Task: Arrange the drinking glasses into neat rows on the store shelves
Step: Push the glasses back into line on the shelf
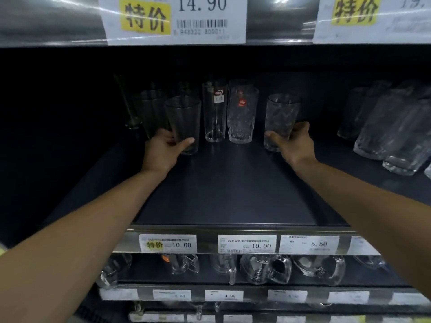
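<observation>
Both arms reach into the dark middle shelf [233, 187]. The left hand [163, 148] grips a smooth tapered glass [184, 117] low on its wall, with the thumb across the front and the other fingers [171, 142] curled round the far side. This glass stands upright at the left of the central cluster, in front of several similar dim glasses [151, 108] set further back. The right hand [295, 143] grips a patterned glass [281, 115] near its base, thumb on the left side and fingers wrapped behind; the glass is upright, at the right of the cluster. Whether either base touches the shelf or is just lifted cannot be told. Between the two held glasses stand a tall straight glass [214, 117] with a small label near its rim and, just beside it on the right, a patterned glass with a red sticker [242, 120]; more glass shows behind them. Well apart to the right is a separate group of textured glasses [384, 129] running front to back. The shelf edge carries price tags [247, 244] reading 10.00, 10.00 and 5.50. Overhead hangs a large price sign [175, 19] marked 14.90. The shelf below holds handled glass mugs [263, 269].
</observation>
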`<move>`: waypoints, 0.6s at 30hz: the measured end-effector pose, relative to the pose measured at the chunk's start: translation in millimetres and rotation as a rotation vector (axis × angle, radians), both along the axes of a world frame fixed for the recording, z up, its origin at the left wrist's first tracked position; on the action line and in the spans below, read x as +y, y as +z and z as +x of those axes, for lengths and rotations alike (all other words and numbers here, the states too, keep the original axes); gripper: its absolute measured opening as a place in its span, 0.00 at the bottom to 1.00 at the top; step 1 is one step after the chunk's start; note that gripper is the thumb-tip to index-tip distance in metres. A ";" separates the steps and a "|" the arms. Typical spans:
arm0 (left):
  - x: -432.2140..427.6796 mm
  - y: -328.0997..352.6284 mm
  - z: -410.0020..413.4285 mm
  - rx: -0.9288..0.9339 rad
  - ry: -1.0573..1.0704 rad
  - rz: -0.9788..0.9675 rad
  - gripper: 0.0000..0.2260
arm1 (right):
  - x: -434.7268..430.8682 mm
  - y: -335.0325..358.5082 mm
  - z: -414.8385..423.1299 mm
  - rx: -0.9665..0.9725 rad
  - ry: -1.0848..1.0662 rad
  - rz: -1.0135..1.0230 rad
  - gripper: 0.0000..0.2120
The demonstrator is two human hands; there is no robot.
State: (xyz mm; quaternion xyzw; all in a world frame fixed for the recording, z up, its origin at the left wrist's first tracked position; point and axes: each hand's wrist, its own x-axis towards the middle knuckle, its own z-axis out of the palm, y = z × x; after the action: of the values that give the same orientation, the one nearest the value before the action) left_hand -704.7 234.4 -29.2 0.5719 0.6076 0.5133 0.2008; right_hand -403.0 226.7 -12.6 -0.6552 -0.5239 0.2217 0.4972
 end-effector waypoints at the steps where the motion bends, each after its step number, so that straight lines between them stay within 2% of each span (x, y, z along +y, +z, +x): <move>1: 1.7 -0.7 -0.4 0.017 0.007 0.008 0.21 | 4.5 -1.1 0.9 -0.015 -0.007 0.006 0.28; 9: 1.3 -0.7 -0.5 0.206 0.062 0.105 0.19 | 25.2 -2.2 -3.0 -0.131 -0.039 0.003 0.31; 18: 10.7 0.0 -1.4 0.392 0.136 0.167 0.22 | 47.0 -4.4 -4.9 -0.140 -0.056 -0.041 0.31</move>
State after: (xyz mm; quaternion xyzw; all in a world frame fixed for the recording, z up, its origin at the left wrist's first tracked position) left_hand -706.1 245.1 -29.2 0.6332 0.6275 0.4531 -0.0041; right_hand -407.8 273.8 -17.0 -0.6936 -0.5342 0.1719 0.4518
